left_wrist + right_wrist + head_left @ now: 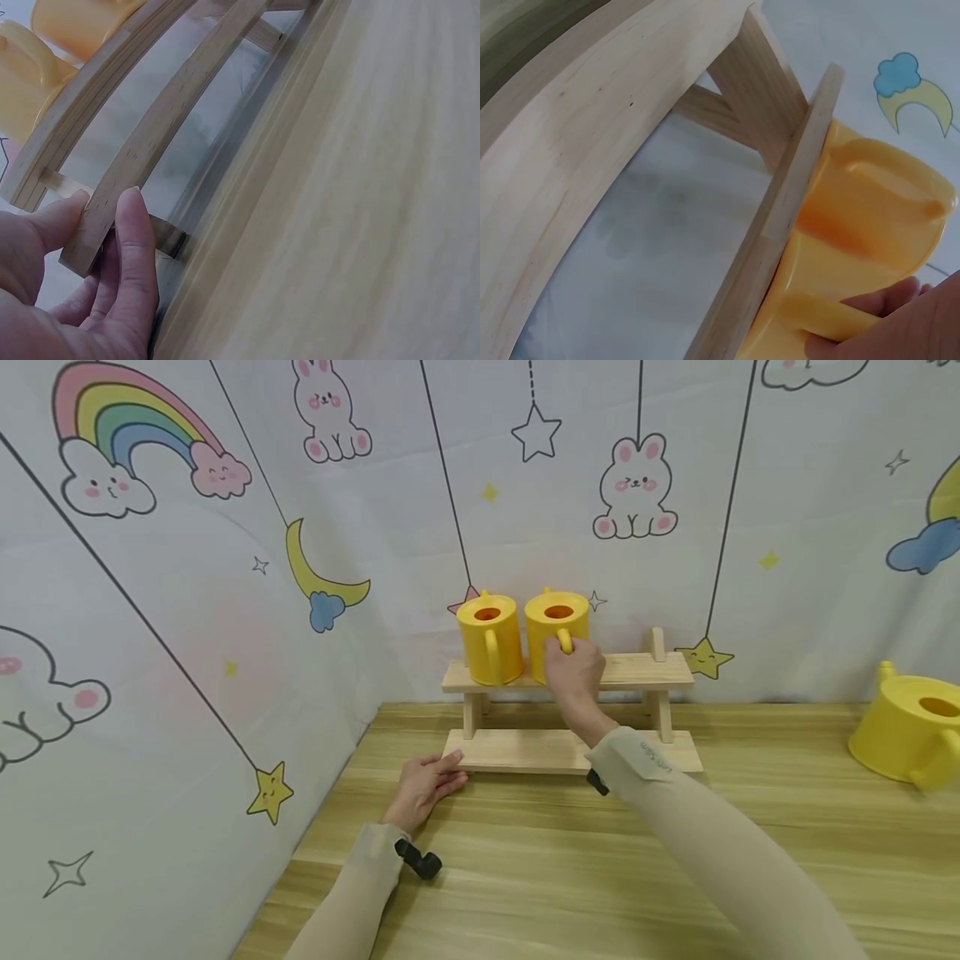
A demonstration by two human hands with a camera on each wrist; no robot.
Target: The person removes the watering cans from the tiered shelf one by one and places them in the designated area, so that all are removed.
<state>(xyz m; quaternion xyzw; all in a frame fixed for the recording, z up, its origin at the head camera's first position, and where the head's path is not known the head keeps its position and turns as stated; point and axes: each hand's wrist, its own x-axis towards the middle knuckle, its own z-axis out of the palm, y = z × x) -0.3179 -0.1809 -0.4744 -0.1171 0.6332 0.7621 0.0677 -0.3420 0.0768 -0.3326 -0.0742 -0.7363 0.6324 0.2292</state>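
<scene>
Wooden two-tier stand (662, 714) looks part filled

Nearest, over the table (525, 860), a person's left hand (423, 789) pinches the end of the lower board (536, 750) between thumb and fingers. Well off to the right, one yellow watering can (892, 731) stands on the tabletop, apparently left to shelve. Farther in, the right hand (576, 670) clasps the handle (565, 642) of a second watering can (540, 633), upright on the top board (630, 668), its placing seemingly done but for letting go. Just left of it, a third watering can (474, 652) looks settled.
</scene>
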